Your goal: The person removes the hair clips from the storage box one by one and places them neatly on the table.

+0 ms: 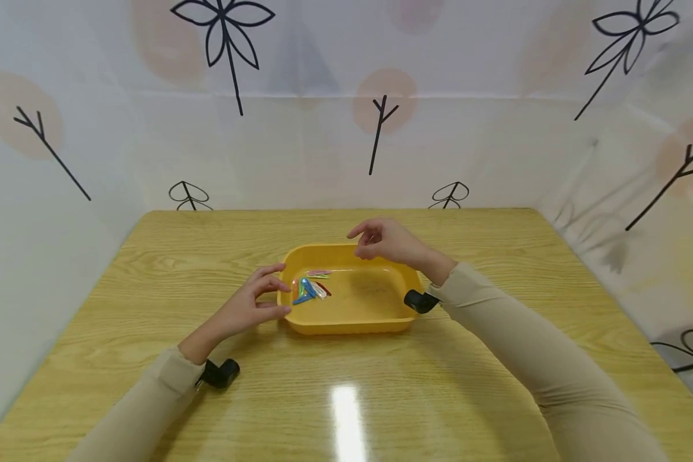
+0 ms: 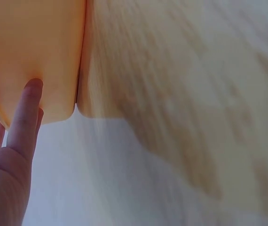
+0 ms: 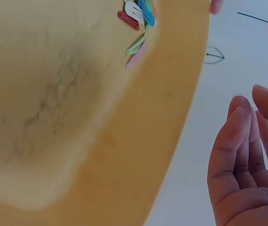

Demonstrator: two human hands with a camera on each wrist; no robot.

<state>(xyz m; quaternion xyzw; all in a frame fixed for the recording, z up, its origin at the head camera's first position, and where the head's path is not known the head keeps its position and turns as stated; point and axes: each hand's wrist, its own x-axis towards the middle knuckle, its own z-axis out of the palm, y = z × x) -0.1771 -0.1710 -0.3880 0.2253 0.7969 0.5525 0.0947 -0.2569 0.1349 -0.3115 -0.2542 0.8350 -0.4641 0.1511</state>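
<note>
A yellow plastic basin point(image 1: 358, 327) sits on the wooden table. At its left end lies a cluster of colourful snap hair clips point(image 1: 307, 290); a red clip point(image 3: 128, 20), a white clip point(image 3: 135, 11), a green clip point(image 3: 135, 45) and a pink clip point(image 3: 136, 55) show in the right wrist view. My left hand point(image 1: 245, 308) is spread at the basin's left end, and a fingertip touches its outer wall in the left wrist view. Over the far rim hovers my right hand point(image 1: 393, 242), its fingers loosely bent around nothing.
Wood-grained table point(image 1: 346, 372) surrounds the basin, with a bright reflection near the front. A pale cloth point(image 1: 300, 147) printed with plant outlines hangs behind and along the sides. Small black devices are strapped at both wrists.
</note>
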